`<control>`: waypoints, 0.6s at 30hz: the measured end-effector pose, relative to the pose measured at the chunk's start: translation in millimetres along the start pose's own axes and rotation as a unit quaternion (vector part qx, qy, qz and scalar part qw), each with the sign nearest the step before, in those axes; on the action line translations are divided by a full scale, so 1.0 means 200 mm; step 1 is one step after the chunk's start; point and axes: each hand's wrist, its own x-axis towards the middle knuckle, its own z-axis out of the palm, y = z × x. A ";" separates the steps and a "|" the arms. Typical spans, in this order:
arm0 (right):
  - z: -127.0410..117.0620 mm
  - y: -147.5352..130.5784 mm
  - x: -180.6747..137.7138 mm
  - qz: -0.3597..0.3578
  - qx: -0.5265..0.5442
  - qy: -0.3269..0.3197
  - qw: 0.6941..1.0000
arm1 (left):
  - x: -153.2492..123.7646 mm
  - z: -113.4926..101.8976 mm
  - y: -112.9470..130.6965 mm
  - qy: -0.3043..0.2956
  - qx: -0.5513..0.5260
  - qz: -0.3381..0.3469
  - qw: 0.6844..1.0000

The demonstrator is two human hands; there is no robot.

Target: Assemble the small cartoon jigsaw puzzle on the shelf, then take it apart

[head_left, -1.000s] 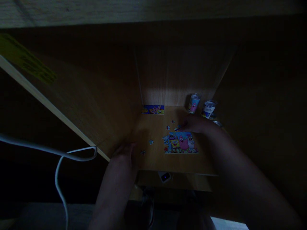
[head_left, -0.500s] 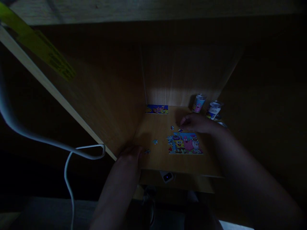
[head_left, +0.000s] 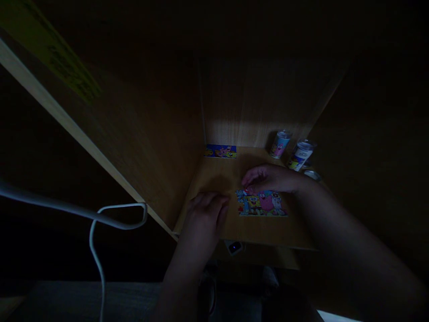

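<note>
Where the shelf (head_left: 209,172) meets the back panel (head_left: 254,103), at the right, we see two small cylindrical containers side by side. One container (head_left: 280,145), with a pink figure on a blue label, stands upright; the other container (head_left: 300,155), nearer to us, carries a white and dark label. Both have clear tops, and we cannot tell what, if anything, is inside either one. Just beside the nearer container lies a pale round disc (head_left: 312,175).

Toward the front of the pale wooden shelf, the cartoon puzzle (head_left: 266,206) lies flat, its upper left part hidden behind our right hand (head_left: 270,177). That hand's fingers are closed at the tips on a small puzzle piece (head_left: 246,191) with some red on it, above the puzzle's upper left corner. Our left hand (head_left: 203,212) is just left of the puzzle, fingers curled downward; we cannot tell whether they hold anything.

Against the back panel at the left is a blue picture strip (head_left: 220,151). Yellow tape (head_left: 56,58) with dark print marks the left side wall, a white cable (head_left: 117,219) loops outside it, and a small device (head_left: 234,247) glows blue below the front edge. Dim light leaves the surroundings nearly black.
</note>
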 end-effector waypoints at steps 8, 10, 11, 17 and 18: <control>0.04 -0.04 0.02 0.005 0.018 -0.011 1.000 | 0.02 0.05 0.05 0.007 0.018 0.019 1.000; 0.05 -0.05 0.01 0.008 0.016 -0.014 1.000 | 0.03 0.07 0.07 0.005 0.022 0.010 1.000; 0.05 -0.06 0.01 0.006 0.014 -0.019 1.000 | 0.03 0.08 0.07 0.005 0.025 0.007 1.000; 0.07 -0.08 0.01 -0.026 0.015 -0.056 0.998 | 0.04 0.11 0.09 0.006 0.026 0.016 1.000; 0.07 -0.08 0.00 -0.025 0.015 -0.057 0.998 | 0.04 0.11 0.09 0.008 0.022 0.017 1.000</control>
